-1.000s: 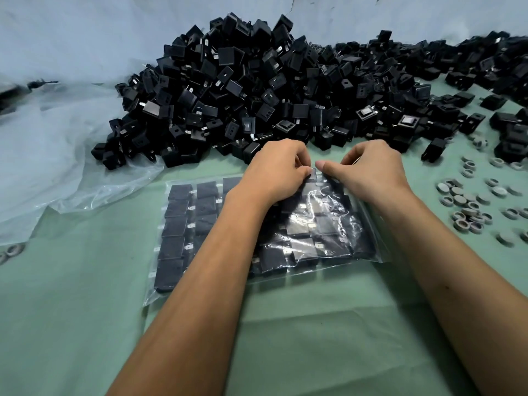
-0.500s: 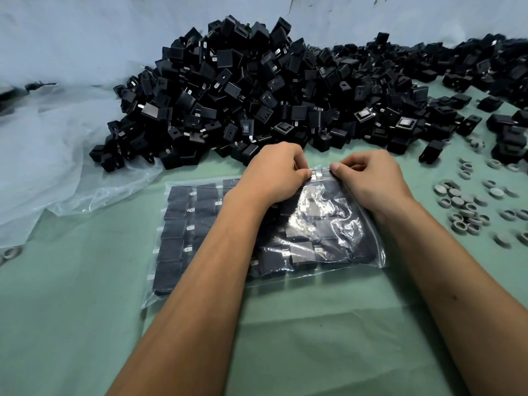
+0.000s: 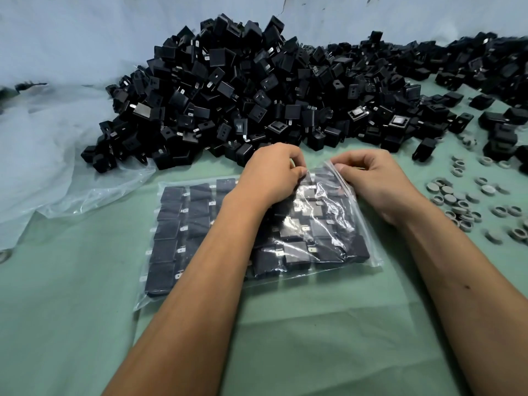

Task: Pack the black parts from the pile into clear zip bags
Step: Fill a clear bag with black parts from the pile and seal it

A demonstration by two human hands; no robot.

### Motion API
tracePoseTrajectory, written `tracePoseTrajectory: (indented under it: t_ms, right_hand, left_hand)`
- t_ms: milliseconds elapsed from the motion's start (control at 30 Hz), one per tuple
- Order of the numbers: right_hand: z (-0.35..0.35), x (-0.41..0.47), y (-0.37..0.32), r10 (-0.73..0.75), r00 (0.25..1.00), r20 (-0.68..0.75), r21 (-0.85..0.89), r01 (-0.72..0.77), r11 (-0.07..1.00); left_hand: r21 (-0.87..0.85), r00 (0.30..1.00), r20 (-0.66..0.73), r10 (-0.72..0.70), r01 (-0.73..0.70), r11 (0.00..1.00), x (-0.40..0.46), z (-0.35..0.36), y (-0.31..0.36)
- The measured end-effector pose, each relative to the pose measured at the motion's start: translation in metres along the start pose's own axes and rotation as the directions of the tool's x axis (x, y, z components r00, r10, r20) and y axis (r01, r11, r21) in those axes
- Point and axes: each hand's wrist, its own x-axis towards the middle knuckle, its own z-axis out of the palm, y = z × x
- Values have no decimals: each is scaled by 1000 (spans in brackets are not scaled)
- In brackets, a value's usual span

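The filled zip bag [image 3: 328, 221] lies at centre frame on the green cloth [image 3: 285, 338], just below the pile [image 3: 257, 95]. The left hand [image 3: 271, 172] and right hand [image 3: 368, 178] each pinch its top edge. Sealing looks underway; next, press the strip shut rightward.

Clear zip bag [image 3: 328, 224] flat on green desk [image 3: 285, 338], filled with black parts [image 3: 171, 224] in neat rows. Big loose pile [image 3: 257, 95] of black parts just behind.
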Motion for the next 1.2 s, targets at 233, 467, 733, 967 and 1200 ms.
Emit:
tracePoseTrajectory:
  t_ms: [233,467,733,967,1200]
  right_hand:
    - [0,4,2,11,1000,27,43,-12,999]
    - [1,6,5,41,999,-4,123,-40,992]
    - [9,8,11,23,986,-168,21,-19,1000]
    - [11,8,7,55,976,-211,86,-38,996]
    - [12,8,6,52,978,-202,105,-31,994]
  left_hand:
    - [-7,1000,-1,-2,2,1000,-1,0,1]
    - [-11,1000,-4,12,-12,1000,-2,0,0]
    - [-17,1000,-12,22,-22,1000,-1,-1,-2]
    - [-43,1000,4,22,-22,999,-2,-1,-2]
    - [-86,999,28,32,-30,996,-2,-2,-5]
